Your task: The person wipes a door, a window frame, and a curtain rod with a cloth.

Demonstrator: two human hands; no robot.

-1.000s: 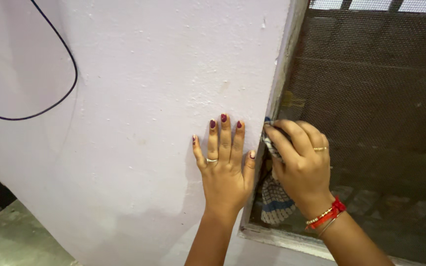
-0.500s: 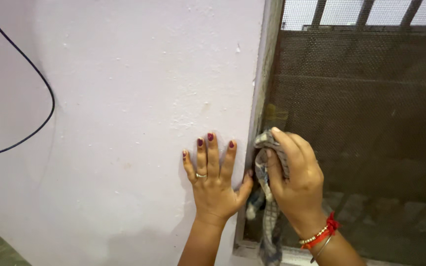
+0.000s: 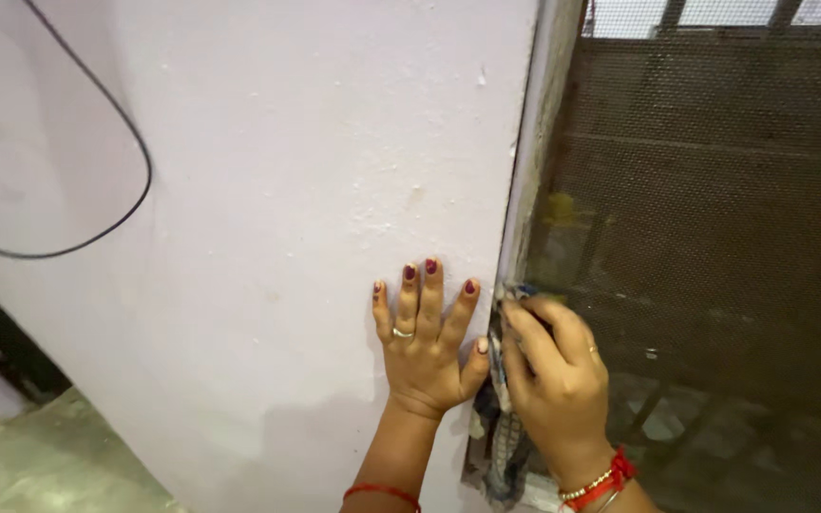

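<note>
My left hand (image 3: 425, 347) lies flat on the pale lilac wall (image 3: 287, 190), fingers spread, right beside the window frame (image 3: 525, 190). It wears a ring and dark red nail polish. My right hand (image 3: 555, 385) grips a checked grey-blue cloth (image 3: 499, 446) and presses it against the left edge of the frame, next to the dark mesh screen (image 3: 715, 209). The cloth hangs down below the hand. Red and beaded bracelets sit on the right wrist.
A black cable (image 3: 106, 142) loops across the wall at the upper left. A grey concrete floor (image 3: 40, 465) shows at the lower left, with a dark opening beside it. Bars show behind the mesh at the top.
My right hand with the cloth has slid down the frame edge from its higher spot a second ago. The left hand stays flat on the wall; the view shifted slightly.
</note>
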